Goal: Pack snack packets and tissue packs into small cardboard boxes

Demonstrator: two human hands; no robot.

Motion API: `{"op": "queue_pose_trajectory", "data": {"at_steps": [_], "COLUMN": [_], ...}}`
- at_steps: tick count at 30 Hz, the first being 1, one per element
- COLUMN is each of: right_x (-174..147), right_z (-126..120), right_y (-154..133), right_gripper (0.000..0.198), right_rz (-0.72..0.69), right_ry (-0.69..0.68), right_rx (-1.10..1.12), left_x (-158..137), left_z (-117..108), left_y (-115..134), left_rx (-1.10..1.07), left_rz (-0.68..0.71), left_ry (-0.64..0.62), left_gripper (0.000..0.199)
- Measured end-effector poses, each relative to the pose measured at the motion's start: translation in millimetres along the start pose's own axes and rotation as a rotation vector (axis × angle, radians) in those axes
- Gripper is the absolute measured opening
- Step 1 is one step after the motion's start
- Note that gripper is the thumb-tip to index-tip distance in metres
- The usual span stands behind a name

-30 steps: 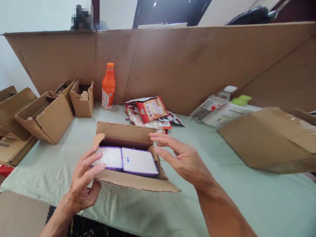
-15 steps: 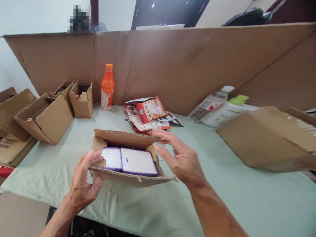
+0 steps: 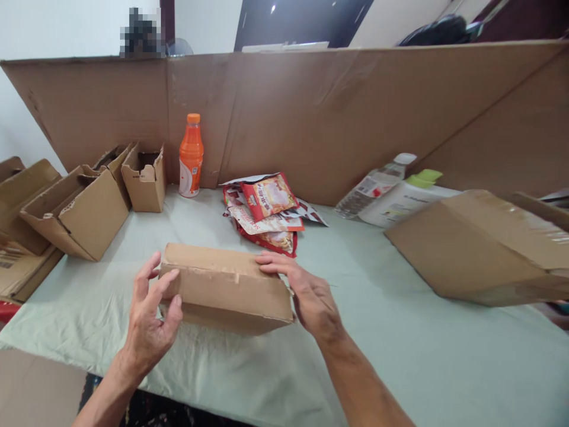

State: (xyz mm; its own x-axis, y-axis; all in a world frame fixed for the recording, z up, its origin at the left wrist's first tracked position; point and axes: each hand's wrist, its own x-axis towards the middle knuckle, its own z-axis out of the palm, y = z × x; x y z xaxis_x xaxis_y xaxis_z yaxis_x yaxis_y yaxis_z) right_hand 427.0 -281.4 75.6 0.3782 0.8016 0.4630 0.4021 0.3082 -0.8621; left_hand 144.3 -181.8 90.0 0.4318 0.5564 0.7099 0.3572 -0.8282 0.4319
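Note:
A small brown cardboard box (image 3: 226, 290) lies before me on the pale green cloth (image 3: 249, 379), its long top flaps folded over. Inside, the white items with purple edges are hidden from sight. My left hand (image 3: 153, 314) is at the box's left end, fingers spread apart, fingertips at the flap edge and front face. Over the right end rests my right hand (image 3: 304, 290), with outstretched fingers lying on the top flap and the palm by the end wall. Its thumb is mostly hidden. Just behind the box lies a pile of red food packets (image 3: 269, 204).
An orange drink bottle (image 3: 191, 157) stands against the tall cardboard wall (image 3: 284, 112). Open cardboard boxes (image 3: 89, 207) crowd the left side. To the right are a leaning clear bottle (image 3: 373, 190), a white bottle with a green cap (image 3: 395, 204) and a large carton (image 3: 466, 249).
The box's flaps have been folded down, covering the white and purple items. My right hand has moved left and down onto the top; my left hand stays at the left end.

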Motion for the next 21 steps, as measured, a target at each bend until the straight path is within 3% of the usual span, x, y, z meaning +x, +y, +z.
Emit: {"op": "queue_pose_trajectory", "data": {"at_steps": [4, 21], "right_x": [-7, -19], "right_z": [11, 10], "right_y": [2, 13], "right_gripper": [0.021, 0.021], "right_rz": [-0.035, 0.097], "right_ry": [0.042, 0.048], "right_rx": [-0.005, 0.091], "left_x": [4, 1], "left_z": [-2, -2], "left_y": [-3, -8], "left_rx": [-0.042, -0.132], "left_rz": [-0.02, -0.088], "left_ry": [-0.106, -0.146], "left_gripper": [0.041, 0.036]}}
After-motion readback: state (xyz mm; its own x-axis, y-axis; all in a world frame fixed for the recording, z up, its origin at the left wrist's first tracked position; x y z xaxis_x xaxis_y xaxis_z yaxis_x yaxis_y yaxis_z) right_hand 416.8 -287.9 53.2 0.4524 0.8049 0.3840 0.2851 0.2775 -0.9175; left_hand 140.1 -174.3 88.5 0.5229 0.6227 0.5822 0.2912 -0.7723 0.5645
